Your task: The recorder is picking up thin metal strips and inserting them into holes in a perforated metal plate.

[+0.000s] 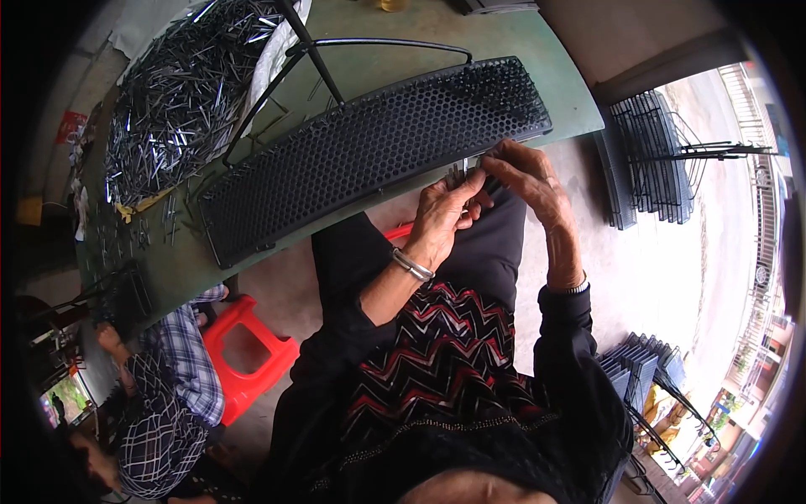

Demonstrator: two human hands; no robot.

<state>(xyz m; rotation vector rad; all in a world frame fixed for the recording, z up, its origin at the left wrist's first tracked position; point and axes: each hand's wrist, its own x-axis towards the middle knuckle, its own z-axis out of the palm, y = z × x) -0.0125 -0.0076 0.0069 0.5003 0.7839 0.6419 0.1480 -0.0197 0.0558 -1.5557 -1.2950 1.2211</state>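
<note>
Along the tabletop's point(562, 92) near edge lies the black perforated panel point(336, 161); just off it, my left hand point(443, 210) pinches slim metal strips point(456, 174). My right hand's point(532, 180) fingers curl beside them, holding what, I cannot tell. I'd pinch lightly, strips aligned.
</note>
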